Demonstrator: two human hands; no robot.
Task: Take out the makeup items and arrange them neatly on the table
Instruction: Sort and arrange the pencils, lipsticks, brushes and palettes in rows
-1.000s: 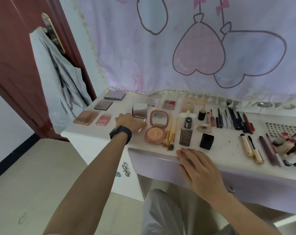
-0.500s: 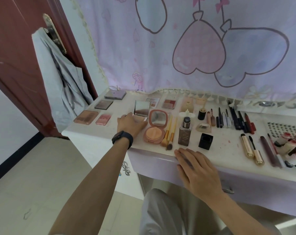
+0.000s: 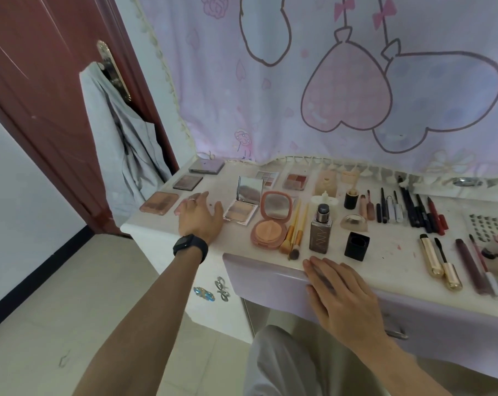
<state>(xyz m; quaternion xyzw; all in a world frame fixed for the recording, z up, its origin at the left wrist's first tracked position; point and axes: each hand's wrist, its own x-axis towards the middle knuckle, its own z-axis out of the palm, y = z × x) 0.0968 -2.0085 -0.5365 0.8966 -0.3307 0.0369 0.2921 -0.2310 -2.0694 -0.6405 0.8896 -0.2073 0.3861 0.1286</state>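
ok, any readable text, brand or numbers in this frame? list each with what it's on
None can be read.
Foundation bottle: a pale zigzag mark on the front, too blurred to read as letters.
Black wristband on the left wrist: screen dark, no digits.
Palettes, pencils, tubes: any print too small.

White table spans mid-frame; palettes left, open compacts centre, pencils right.

Glossy mirrored compact lid, matt black cap, smooth stained tabletop.
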